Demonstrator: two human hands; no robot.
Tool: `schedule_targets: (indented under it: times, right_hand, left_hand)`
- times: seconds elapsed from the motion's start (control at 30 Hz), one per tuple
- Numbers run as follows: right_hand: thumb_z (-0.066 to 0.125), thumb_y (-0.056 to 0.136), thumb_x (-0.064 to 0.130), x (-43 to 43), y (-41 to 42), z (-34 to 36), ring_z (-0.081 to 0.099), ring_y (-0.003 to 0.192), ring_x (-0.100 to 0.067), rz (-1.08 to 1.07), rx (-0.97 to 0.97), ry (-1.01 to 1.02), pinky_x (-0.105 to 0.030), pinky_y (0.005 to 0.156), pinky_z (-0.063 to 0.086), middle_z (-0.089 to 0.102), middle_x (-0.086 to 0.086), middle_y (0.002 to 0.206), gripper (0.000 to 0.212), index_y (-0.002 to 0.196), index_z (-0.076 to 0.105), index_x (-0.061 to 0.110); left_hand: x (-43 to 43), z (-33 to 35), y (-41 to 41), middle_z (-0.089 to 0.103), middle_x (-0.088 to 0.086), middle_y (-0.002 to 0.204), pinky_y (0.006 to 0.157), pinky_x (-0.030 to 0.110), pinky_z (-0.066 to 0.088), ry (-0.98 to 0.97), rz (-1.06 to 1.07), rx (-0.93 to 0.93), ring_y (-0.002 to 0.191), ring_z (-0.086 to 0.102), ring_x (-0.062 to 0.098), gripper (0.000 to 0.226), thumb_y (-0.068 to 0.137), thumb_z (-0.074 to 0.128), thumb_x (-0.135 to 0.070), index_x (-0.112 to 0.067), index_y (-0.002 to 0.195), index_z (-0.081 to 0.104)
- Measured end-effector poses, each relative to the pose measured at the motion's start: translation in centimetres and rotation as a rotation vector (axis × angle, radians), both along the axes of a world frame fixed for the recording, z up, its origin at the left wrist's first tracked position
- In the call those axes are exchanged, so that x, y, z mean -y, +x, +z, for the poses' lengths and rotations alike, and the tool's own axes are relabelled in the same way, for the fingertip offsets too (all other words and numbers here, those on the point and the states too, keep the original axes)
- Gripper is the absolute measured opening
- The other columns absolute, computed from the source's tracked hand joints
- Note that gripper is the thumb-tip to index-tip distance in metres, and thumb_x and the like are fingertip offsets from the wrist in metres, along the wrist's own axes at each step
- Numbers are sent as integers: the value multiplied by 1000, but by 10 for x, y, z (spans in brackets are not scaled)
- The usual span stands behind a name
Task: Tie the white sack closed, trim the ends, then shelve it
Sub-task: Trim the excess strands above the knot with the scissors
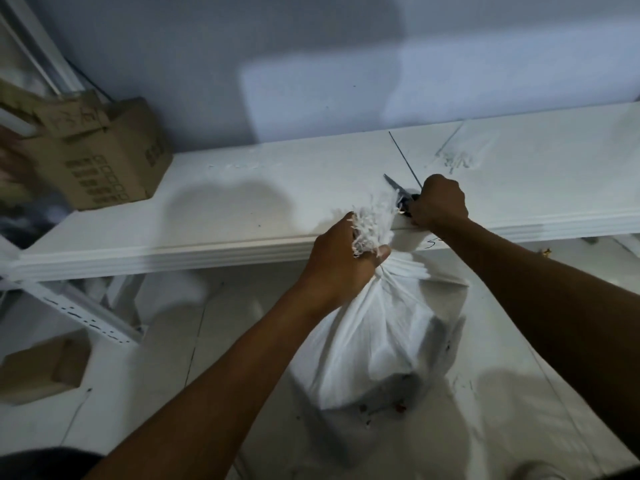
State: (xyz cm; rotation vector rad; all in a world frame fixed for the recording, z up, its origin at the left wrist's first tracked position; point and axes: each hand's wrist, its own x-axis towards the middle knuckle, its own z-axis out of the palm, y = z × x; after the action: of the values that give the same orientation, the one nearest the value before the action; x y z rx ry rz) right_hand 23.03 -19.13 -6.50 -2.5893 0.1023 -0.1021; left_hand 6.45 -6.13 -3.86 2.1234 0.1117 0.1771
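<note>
A white woven sack (377, 341) stands on the floor in front of a white shelf (214, 216). My left hand (343, 261) grips its gathered neck, with the frayed top edge (375, 220) sticking up above my fist. My right hand (438, 202) holds dark scissors (398, 190) on the shelf edge just behind the neck, blade tip pointing up and left. A thin dark tie end (403, 157) runs up and away from my right hand across the shelf.
A brown cardboard box (104, 157) sits at the shelf's left end, with another person's hand (10, 161) at the left edge. A smaller box (41, 368) lies on the floor at lower left, beside the perforated shelf post (86, 317).
</note>
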Motion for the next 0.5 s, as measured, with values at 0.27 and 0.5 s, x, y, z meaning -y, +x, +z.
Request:
schedule_targets:
  times: [0.27, 0.5]
  right_hand:
    - [64, 86, 9, 1, -29, 13, 69, 85, -32, 165, -68, 30, -25, 53, 45, 71, -16, 87, 24, 71, 46, 6]
    - [54, 94, 42, 7, -93, 72, 58, 41, -6, 207, -66, 673, -26, 55, 48, 63, -14, 73, 44, 83, 64, 1]
  left_hand:
    - [-24, 4, -21, 79, 5, 95, 90, 34, 53, -273, 42, -149, 90, 72, 14, 24, 79, 79, -26, -7, 94, 75]
    - [-38, 30, -46, 75, 26, 91, 87, 56, 56, -377, 163, -65, 87, 73, 35, 62, 59, 83, -51, 5, 84, 69]
